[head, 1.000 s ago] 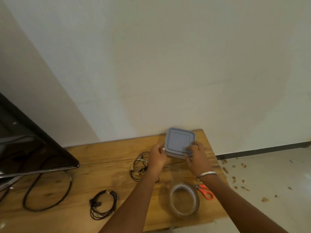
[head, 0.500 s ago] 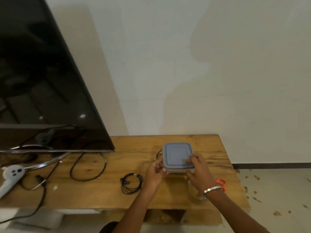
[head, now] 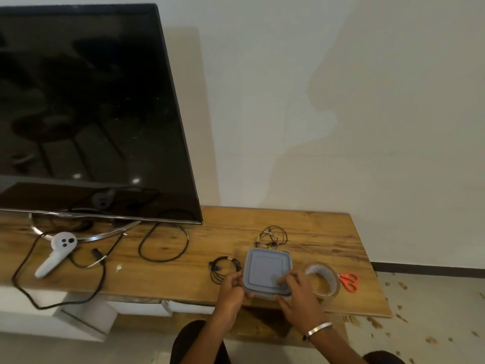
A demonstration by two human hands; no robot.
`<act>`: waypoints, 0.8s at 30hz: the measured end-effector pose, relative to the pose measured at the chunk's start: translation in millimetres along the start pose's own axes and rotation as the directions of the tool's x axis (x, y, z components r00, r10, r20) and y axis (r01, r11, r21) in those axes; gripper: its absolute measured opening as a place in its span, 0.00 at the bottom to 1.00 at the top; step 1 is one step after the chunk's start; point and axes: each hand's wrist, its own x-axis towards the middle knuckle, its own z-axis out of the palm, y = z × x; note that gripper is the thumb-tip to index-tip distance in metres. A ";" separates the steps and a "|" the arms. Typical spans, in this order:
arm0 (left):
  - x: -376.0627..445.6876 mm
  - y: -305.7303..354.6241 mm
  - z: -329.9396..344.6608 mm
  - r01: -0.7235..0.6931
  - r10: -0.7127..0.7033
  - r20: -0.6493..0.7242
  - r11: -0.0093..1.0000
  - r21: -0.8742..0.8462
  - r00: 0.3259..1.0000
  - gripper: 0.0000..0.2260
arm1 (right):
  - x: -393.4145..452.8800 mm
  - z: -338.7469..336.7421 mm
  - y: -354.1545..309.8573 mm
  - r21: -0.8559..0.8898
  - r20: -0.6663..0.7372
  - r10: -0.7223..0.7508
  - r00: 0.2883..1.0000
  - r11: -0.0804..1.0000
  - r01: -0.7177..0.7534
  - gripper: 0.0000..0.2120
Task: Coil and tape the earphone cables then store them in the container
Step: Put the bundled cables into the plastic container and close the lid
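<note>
Since the earlier frames the container (head: 267, 274) has come back from the wall side of the table (head: 183, 264) to its near edge, and the view has swung left to take in the television (head: 86, 109).

The television stands at the left of the table with a thick black cable (head: 164, 241) looped in front of it and a white controller (head: 56, 252) further left. The container, grey lid on, sits near the front edge between both hands. The roll of tape (head: 323, 282) lies just to its right, and the orange scissors (head: 348, 281) beyond that. One black earphone coil (head: 224, 267) lies just left of the container; a looser tangle of earphones (head: 271, 239) lies just behind it.

The left hand (head: 232, 290) is closed on the container's left side. The right hand (head: 298, 291) rests its fingers on the lid near the front right corner, thumb below the rim.

The step in hand looks like getting the lid off. To do it well, the left hand should pin the base flat while the right peels up one corner first, not the whole edge. The box sits close to the table edge, so any pull should go upward, not toward the body. The lid should then go somewhere clear of the tape and both cables.
</note>
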 end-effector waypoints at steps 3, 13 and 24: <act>3.3 -2.8 3.4 0.031 -0.031 -0.002 0.995 0.096 1.000 0.24 | 1.2 4.1 3.9 -0.023 0.018 0.030 0.999 0.999 -0.030 0.14; 31.9 1.0 23.2 -0.023 0.044 -0.063 0.954 0.298 0.997 0.21 | 41.2 5.7 5.8 -0.301 0.052 0.127 0.991 0.948 -0.106 0.15; 38.6 -1.6 17.2 -0.008 0.019 -0.047 0.972 0.235 0.999 0.15 | 69.8 29.5 -33.2 -0.435 0.175 -0.124 0.977 0.880 0.190 0.11</act>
